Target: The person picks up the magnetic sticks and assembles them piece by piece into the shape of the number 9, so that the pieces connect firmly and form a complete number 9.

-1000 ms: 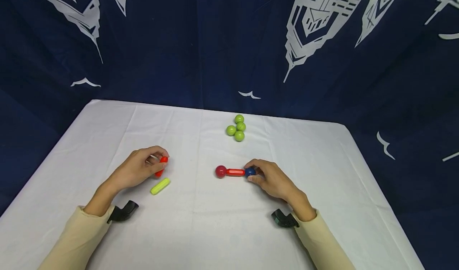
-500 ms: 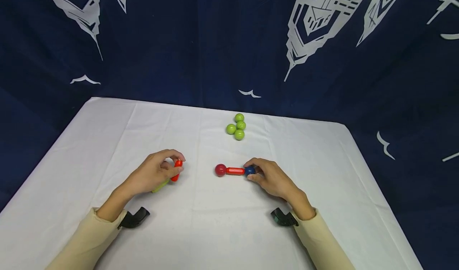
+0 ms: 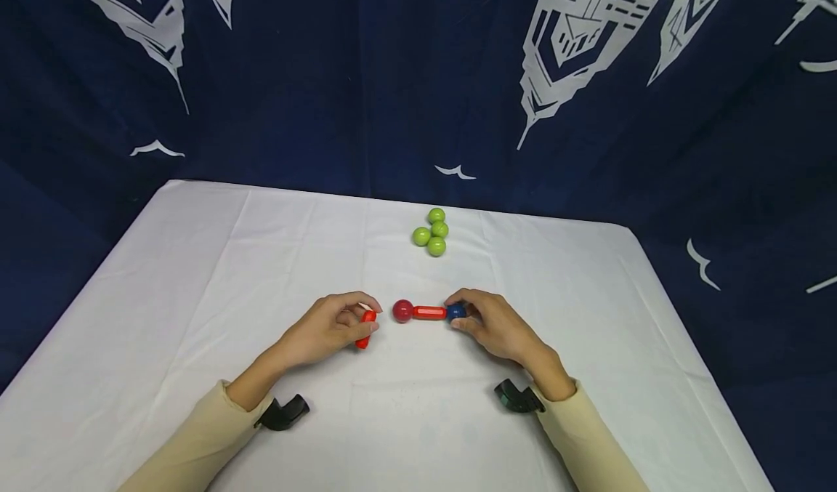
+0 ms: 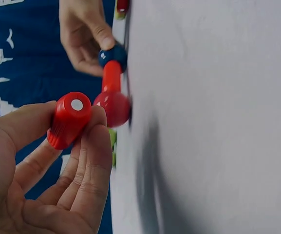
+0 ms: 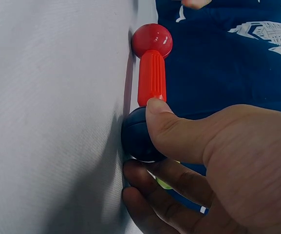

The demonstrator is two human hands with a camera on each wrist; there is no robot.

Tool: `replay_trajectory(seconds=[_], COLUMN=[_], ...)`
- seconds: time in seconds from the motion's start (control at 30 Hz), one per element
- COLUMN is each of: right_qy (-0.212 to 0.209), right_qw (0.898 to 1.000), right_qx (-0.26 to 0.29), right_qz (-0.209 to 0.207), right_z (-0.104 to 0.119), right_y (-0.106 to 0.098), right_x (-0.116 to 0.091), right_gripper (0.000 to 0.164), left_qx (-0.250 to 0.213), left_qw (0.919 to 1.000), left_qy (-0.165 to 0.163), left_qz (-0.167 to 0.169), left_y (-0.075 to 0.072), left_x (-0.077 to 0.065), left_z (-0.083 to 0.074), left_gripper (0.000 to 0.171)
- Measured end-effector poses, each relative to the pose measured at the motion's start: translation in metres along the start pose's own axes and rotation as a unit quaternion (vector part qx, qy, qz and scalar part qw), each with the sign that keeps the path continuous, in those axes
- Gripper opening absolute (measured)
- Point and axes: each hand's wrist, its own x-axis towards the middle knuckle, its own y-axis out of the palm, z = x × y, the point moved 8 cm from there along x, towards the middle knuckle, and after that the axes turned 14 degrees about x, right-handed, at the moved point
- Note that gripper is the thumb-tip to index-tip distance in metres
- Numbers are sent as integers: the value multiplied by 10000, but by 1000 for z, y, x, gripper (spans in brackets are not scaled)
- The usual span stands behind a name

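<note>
In front of you are two rods, two larger balls and four green balls (image 3: 436, 246). Your left hand (image 3: 320, 332) is grasping one of the rods, the loose red rod (image 4: 68, 122), between thumb and fingers. Your right hand (image 3: 497, 328) pinches the one blue ball (image 3: 455, 312), thumb on one side and fingers on the other. The second rod, the joined red rod (image 3: 429, 313), runs from that ball to the one red ball (image 3: 402, 311), so those three form a straight row across the middle of the white-covered bench (image 3: 405, 419).

The loose red rod is to the left of the red ball, near it but apart, and stands tilted in your fingers. It is short, bright red and ribbed along its sides, and the left wrist view shows a pale round disc in its end. The joined red rod has the same colour, with grooves down its length. The red ball is glossy and a deeper red; the blue ball is dark navy, with a thin line across it.

The green balls sit clustered toward the far edge, beyond the row. You wear two cream sleeves (image 3: 595, 434) and two black wrist pieces (image 3: 284, 413), one of each per arm.
</note>
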Motion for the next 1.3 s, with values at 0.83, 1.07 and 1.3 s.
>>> replay_trajectory(seconds=[0.83,1.07,1.3], right_qy=[14,63,-14], right_qw=[10000,10000,10000], right_qx=[54,17,38], right_qz=[-40,-23,-23], right_z=[-1,-3,-2], right_y=[2,1,0], right_x=[0,-2,0], right_gripper=[26,26,26], left_qx=[-744,-789,-1254], left_qw=[9953,9952,9879], left_qy=[-612,-574,-617], left_qz=[94,101,670], left_y=[47,50,49], left_x=[27,29,28], left_z=[3,4,6], left_gripper=[66,61,62])
